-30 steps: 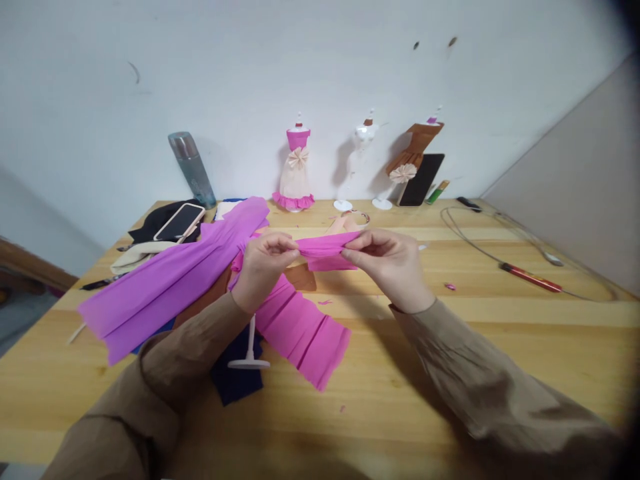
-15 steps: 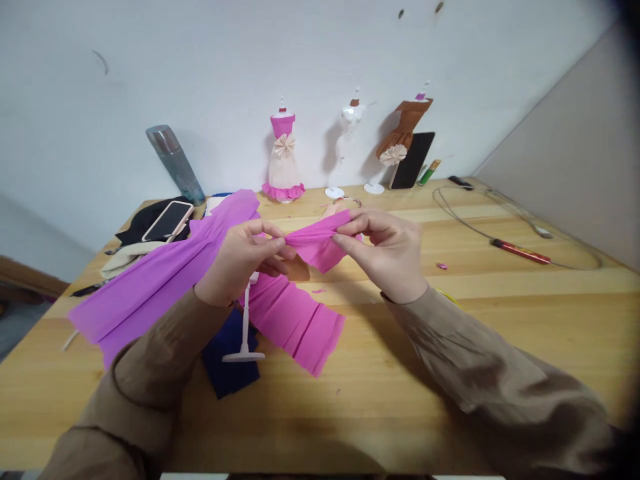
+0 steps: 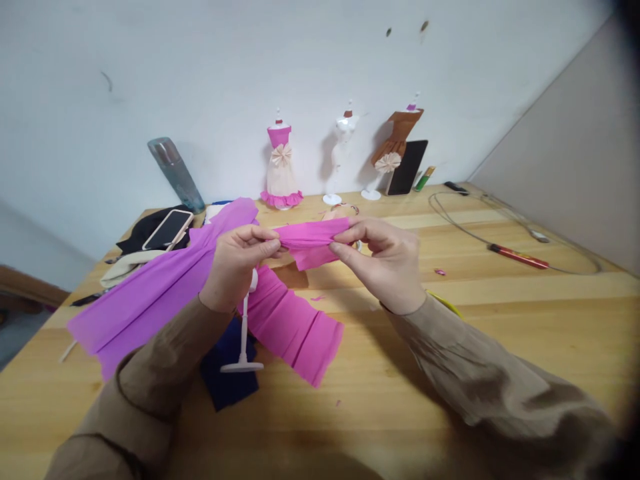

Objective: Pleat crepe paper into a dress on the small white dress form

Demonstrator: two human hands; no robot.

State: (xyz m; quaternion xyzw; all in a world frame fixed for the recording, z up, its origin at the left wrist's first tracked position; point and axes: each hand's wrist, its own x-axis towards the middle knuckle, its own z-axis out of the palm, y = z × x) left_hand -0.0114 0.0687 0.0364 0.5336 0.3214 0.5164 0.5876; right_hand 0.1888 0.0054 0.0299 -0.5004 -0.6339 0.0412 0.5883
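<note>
My table of pale wood (image 3: 550, 320)
Directly on it I have a navy cloth (image 3: 230, 391), a red stick (image 3: 523, 257), a small green tube (image 3: 425, 179) and, standing at the back, three little mannequins (image 3: 345, 132).

Held pink strip (image 3: 315, 237): matt, finely wrinkled, paper or thin cloth, can't tell. Purple sheet (image 3: 165, 287): same matt look w/ creases. Counter (image 3: 500, 313): smooth wood, slight sheen. White stand (image 3: 243, 367): smooth, prob. plastic. Bottle (image 3: 183, 180): translucent, shiny. Phone (image 3: 167, 230) screen: glossy. Sleeves (image 3: 450, 360): matt cloth, creased.

Passage is allowed over the near tabletop (image 3: 360, 407). Leftward, it is blocked by a white stand (image 3: 244, 340); ahead, by held pink cloth (image 3: 311, 241).
</note>
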